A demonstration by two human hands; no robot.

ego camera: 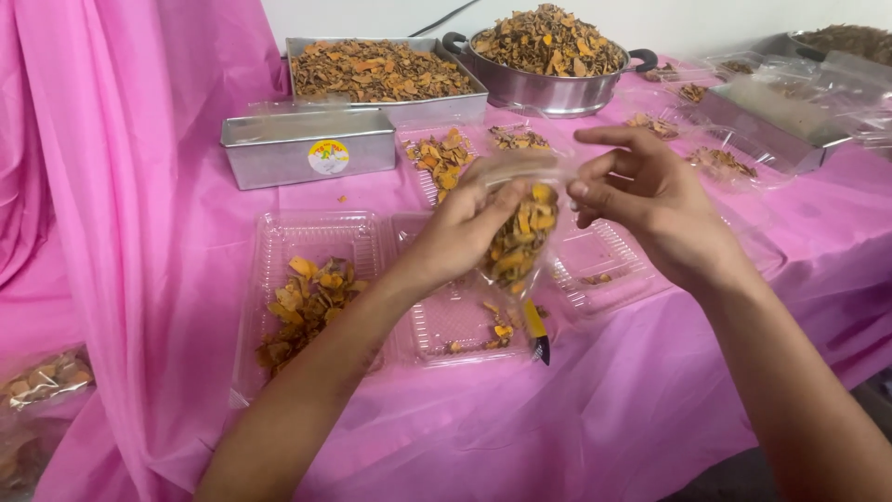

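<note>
My left hand (462, 231) grips a small clear plastic bag (520, 237) holding orange-yellow dried slices. It hangs above an open clear plastic clamshell tray (437, 321). My right hand (646, 200) is at the bag's mouth, with thumb and fingers pinching its top edge. A heap of the same dried slices (302, 302) lies in the left clamshell tray (279, 246). A yellow and black pen-like stick (535, 330) lies below the bag.
A closed metal box (307, 147) with a round sticker stands at the back left. Behind it are a metal tray (381, 70) and a handled metal pot (548, 56), both heaped with slices. More clamshells and metal trays (762, 116) fill the right. Pink cloth covers the table.
</note>
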